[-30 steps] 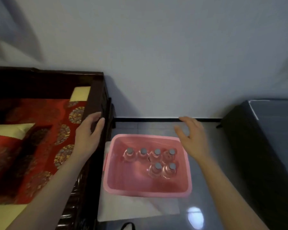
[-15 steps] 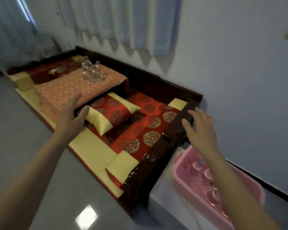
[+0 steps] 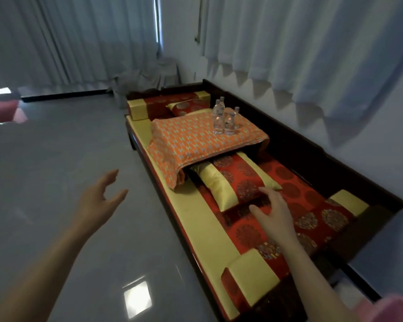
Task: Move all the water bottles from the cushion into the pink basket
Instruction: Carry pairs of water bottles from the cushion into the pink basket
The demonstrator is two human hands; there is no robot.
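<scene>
Orange with a small pale repeat: the cushion, raised, midway along a dark wooden daybed. On top of it, at the far right corner: clear water bottles, four countable, upright, capped, bunched close; touching or not, cannot tell.

Just nearer than the cushion, one end tucked under its front edge: a red-and-yellow pillow, lying at a slant. Nearer again, the right hand, over the red patterned bedding at the pillow's near end; fingers spread, slightly bent, gripping nothing. Touching the fabric or hovering: cannot tell. Left of the cushion and nearer, the left hand, over glossy grey floor; fingers relaxed and loosely open, thumb held apart, gripping nothing. Both hands well apart from the bottles.

Of the pink basket, only a blurred corner, far to the near side of the cushion, past the daybed's near end, at the lower right edge of view. Contents out of sight.

Beyond the cushion: a yellow-ended bolster at the daybed's far end. Behind and to the right: pale curtains.
</scene>
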